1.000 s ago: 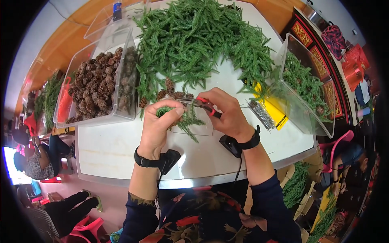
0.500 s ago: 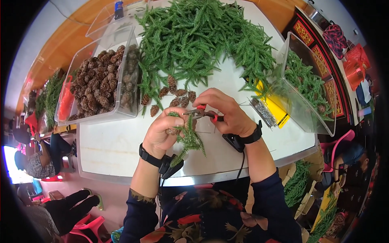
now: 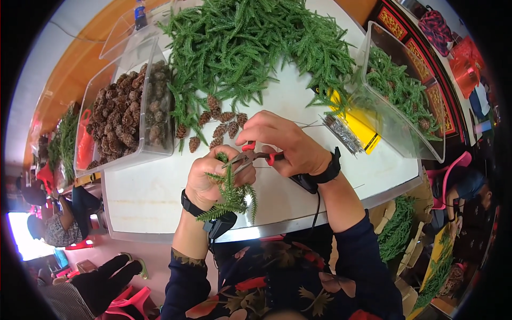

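My left hand is closed around a small bundle of green fir sprigs, held over the near edge of the white table. My right hand grips red-handled pliers, whose jaws point left and touch the top of the bundle at my left fingers. A row of several small pine cones lies on the table just beyond both hands. A big heap of green sprigs covers the far table.
A clear tub of pine cones stands at the left, a clear tub with green sprigs at the right. A yellow sheet and a bundle of thin wires lie right of my right hand. Other people sit at the lower left and right.
Both hands have drawn toward me, lifting the sprig bundle off the table. The pliers now meet the bundle's top.
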`<state>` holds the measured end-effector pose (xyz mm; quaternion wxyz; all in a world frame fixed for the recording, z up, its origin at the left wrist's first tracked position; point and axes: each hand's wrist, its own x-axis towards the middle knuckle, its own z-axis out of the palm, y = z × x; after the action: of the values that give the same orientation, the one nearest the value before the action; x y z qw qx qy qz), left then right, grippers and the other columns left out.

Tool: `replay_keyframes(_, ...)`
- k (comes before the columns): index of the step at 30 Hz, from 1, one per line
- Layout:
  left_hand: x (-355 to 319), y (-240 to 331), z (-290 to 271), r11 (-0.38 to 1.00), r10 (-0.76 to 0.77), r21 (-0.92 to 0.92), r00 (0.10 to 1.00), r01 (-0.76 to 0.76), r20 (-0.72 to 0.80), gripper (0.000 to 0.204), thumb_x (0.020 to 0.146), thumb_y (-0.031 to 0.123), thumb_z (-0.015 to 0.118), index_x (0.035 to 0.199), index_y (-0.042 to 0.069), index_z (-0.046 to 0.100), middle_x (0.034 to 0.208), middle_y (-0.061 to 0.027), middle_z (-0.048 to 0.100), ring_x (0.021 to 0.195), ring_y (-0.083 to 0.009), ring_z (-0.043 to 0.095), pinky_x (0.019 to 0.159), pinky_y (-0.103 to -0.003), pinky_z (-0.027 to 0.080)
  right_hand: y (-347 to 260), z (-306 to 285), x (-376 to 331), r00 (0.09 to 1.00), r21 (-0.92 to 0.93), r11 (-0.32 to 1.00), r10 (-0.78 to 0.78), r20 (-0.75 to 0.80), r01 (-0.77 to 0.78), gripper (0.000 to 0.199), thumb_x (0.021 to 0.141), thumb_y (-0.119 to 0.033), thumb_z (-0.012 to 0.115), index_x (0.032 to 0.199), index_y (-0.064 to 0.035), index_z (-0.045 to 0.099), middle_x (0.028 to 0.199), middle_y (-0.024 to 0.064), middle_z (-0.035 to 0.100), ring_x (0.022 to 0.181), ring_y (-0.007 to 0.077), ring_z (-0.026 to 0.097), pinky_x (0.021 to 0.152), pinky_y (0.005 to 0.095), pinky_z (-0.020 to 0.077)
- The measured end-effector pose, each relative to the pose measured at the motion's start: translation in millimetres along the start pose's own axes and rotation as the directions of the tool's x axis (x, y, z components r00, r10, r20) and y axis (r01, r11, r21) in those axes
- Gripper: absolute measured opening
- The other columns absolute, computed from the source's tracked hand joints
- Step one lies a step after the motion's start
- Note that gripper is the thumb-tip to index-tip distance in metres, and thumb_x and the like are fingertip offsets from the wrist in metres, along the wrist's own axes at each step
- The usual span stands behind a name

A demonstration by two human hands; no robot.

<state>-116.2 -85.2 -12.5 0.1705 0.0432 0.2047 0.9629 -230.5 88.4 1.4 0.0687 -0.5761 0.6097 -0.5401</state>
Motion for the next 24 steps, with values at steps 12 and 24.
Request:
replay_keyframes(12, -6.6, 21.0, 8.0, 0.884, 0.357, 0.446, 0.822, -0.142, -0.445, 0.010, 0.074, 0.004, 0.067, 0.082, -0.002, 0.068, 0.073, -0.0099, 0.063, 0.058, -0.0183, 0.054, 0.064, -0.032, 0.045, 0.7, 9.9, -3.2, 0.982, -0.106, 0.981, 0.149, -0.119, -0.162, 0.036, 0.071, 0.004, 0.062, 0.106, -0.0040, 0.063, 0.082, 0.0095, 0.060, 0.070, 0.0257, 0.058, 0.064, 0.0345, 0.0469)
replay_keyframes(24, 11.3, 10.7, 17.2, -0.376, 0.810, 0.925, 0.505, 0.053, 0.300, 0.011, 0.080, 0.002, 0.072, 0.090, 0.000, 0.070, 0.082, -0.0049, 0.066, 0.078, -0.0123, 0.060, 0.075, -0.024, 0.046, 3.5, 25.8, -6.2, 0.924, -0.283, 0.890, 0.293, -0.246, -0.358, 0.021, 0.080, -0.004, 0.064, 0.100, -0.0031, 0.063, 0.080, 0.0146, 0.060, 0.070, 0.0343, 0.058, 0.063, 0.0381, 0.0469)
